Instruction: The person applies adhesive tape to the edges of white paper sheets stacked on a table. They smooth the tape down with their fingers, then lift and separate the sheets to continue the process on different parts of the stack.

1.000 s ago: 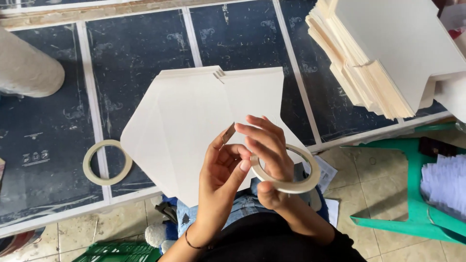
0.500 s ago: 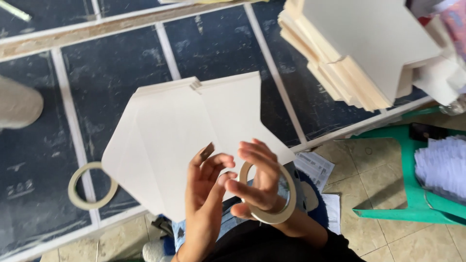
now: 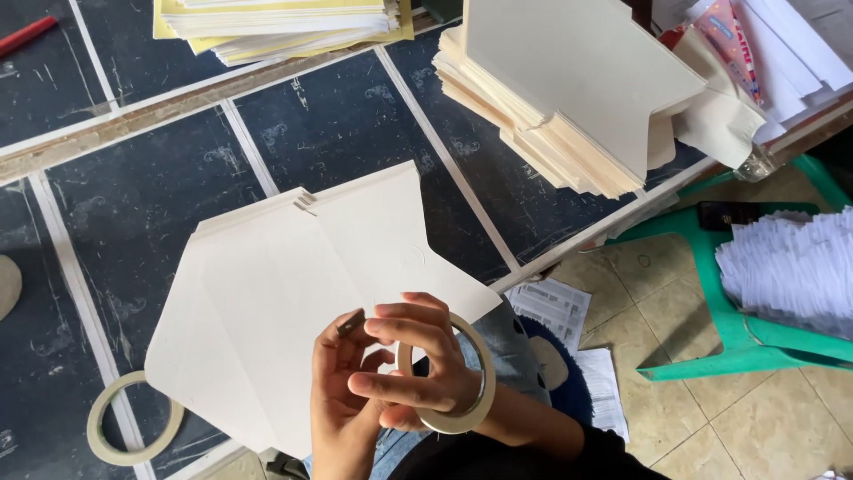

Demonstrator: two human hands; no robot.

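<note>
— Head view first: what's in the fingers?

— One cream ring-shaped roll of masking tape [image 3: 449, 378], clasped in the right hand [image 3: 418, 364], fingers curled round its rim. The left hand [image 3: 342, 391] pinches a short pulled end of tape [image 3: 349, 322] between thumb and fingertips, right beside the roll, just above the table edge.

— And under them?

— One large flat cream card cutout [image 3: 293, 284] lying on the dark blue tiled tabletop [image 3: 142, 196]. A second tape roll [image 3: 133, 418] lies flat at its lower left corner.

— Further out?

— Two stacks: cream card blanks [image 3: 569, 98] at upper right, white and yellow sheets [image 3: 284, 22] at the top. One green plastic stool [image 3: 755, 342] carries white papers [image 3: 791, 267].
</note>
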